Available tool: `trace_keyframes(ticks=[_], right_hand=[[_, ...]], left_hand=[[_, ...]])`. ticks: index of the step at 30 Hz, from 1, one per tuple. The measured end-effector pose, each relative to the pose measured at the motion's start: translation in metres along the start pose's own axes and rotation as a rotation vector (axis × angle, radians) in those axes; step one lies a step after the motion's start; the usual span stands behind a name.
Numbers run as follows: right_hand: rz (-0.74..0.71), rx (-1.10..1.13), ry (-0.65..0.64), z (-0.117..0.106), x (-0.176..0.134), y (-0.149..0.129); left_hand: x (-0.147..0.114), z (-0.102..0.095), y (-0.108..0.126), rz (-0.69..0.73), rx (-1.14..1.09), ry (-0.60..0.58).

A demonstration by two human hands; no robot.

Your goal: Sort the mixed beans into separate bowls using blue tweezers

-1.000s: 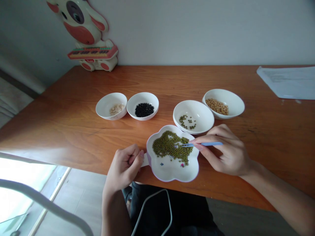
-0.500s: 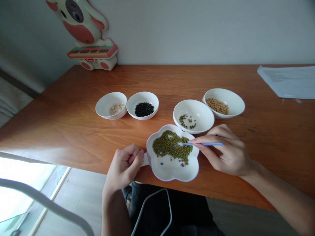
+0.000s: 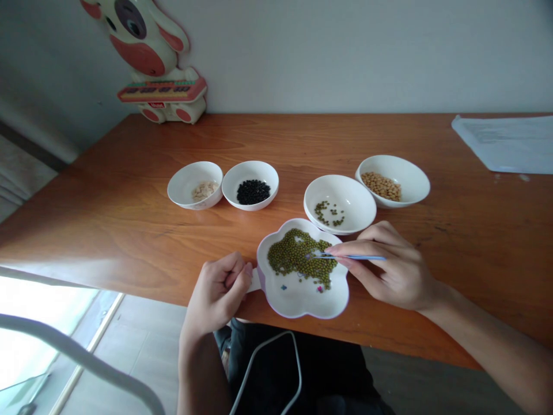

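My left hand point(image 3: 222, 288) is closed around the short handle of a white flower-shaped dish point(image 3: 298, 302) with a lilac rim. Green mung beans point(image 3: 298, 251) are spread over the far half of the dish. In a pinch, my right hand point(image 3: 393, 268) holds slim blue tweezers point(image 3: 360, 257) almost level over the dish. Their tips reach in among the beans; whether a bean is between them is too small to tell. Just behind the dish stands a white bowl point(image 3: 354, 196) with a few mung beans on its bottom.
Further right, a bowl of tan beans point(image 3: 412, 181) touches the mung bean bowl. To the left, a bowl of black beans point(image 3: 231, 176) adjoins a bowl of pale flat pieces point(image 3: 179, 184). A cow-shaped toy keyboard point(image 3: 164, 89) and a plastic-covered sheet point(image 3: 514, 141) lie further back.
My right hand has shifted slightly left, bringing the tweezers' tips further over the mung beans. My left hand and the dish have stayed in place.
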State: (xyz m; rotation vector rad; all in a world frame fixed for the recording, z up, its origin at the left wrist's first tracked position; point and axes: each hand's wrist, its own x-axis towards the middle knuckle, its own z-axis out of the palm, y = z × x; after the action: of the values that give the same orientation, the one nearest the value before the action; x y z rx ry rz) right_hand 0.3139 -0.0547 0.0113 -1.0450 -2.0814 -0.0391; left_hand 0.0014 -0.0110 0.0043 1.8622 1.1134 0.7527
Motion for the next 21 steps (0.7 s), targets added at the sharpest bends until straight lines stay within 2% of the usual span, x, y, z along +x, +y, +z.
trace_keyframes(ticks=[14, 18, 21], right_hand=[[-0.007, -0.017, 0.015, -0.003, 0.004, -0.002], [0.024, -0.067, 0.137, -0.009, 0.001, -0.003], [0.133, -0.167, 0.285, -0.015, -0.003, 0.001]], left_hand=[[0.0, 0.0, 0.004, -0.005, -0.021, -0.002], [0.0, 0.0, 0.004, -0.017, -0.024, -0.007], [0.0, -0.001, 0.003, -0.019, -0.014, -0.008]])
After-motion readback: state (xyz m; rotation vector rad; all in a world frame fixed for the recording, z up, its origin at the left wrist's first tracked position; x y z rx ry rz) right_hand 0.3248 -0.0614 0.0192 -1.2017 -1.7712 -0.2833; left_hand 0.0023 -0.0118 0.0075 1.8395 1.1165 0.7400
